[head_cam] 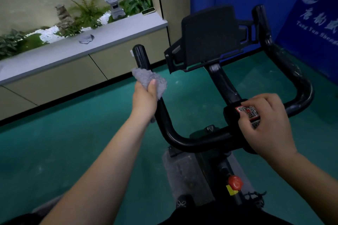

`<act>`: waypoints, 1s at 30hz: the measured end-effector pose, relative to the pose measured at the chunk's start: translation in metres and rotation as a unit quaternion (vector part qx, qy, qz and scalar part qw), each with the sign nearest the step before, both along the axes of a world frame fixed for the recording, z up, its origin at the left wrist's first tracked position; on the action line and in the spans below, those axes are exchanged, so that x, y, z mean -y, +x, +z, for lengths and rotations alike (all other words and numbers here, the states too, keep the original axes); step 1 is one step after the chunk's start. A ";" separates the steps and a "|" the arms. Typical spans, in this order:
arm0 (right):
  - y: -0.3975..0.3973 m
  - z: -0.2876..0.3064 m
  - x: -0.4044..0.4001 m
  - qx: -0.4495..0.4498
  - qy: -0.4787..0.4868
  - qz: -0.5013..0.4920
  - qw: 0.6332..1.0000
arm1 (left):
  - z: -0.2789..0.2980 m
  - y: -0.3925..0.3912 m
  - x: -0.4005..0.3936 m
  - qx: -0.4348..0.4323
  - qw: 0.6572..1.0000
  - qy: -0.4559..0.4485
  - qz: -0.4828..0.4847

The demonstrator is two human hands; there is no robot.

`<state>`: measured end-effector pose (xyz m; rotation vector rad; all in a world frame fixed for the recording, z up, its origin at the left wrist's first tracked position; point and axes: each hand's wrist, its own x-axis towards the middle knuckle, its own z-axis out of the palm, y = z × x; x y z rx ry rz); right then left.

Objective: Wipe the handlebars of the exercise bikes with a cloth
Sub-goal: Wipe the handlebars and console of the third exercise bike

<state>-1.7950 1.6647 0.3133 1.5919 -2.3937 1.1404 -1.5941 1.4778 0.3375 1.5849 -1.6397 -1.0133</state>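
A black exercise bike stands in front of me, its U-shaped handlebar (pixel 170 133) curving up on both sides. My left hand (pixel 144 97) grips a fluffy grey cloth (pixel 149 80) wrapped around the left upright bar, just below the bar's bare top end (pixel 140 55). My right hand (pixel 265 124) rests on the central clamp block, fingers curled over it beside a red QR sticker (pixel 246 112). The right bar (pixel 285 64) rises untouched. A black tablet holder (pixel 208 36) sits above the stem.
A grey ledge (pixel 54 55) runs along the left wall with a second folded grey cloth (pixel 86 39), plants and a stone lantern (pixel 114 3) behind it. A red knob (pixel 235 182) sticks out of the frame below. Green floor, blue banner at right.
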 end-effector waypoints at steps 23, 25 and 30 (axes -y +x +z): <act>0.005 0.005 0.003 -0.026 -0.003 -0.033 0.999 | 0.010 0.001 0.074 -0.154 0.987 -0.019 -0.045; 0.005 0.005 0.003 -0.027 -0.003 -0.032 0.999 | 0.019 0.000 0.080 -0.200 0.978 -0.005 -0.053; 0.004 0.005 0.002 -0.029 -0.006 -0.017 0.999 | 0.018 0.003 0.070 -0.241 0.969 0.013 -0.043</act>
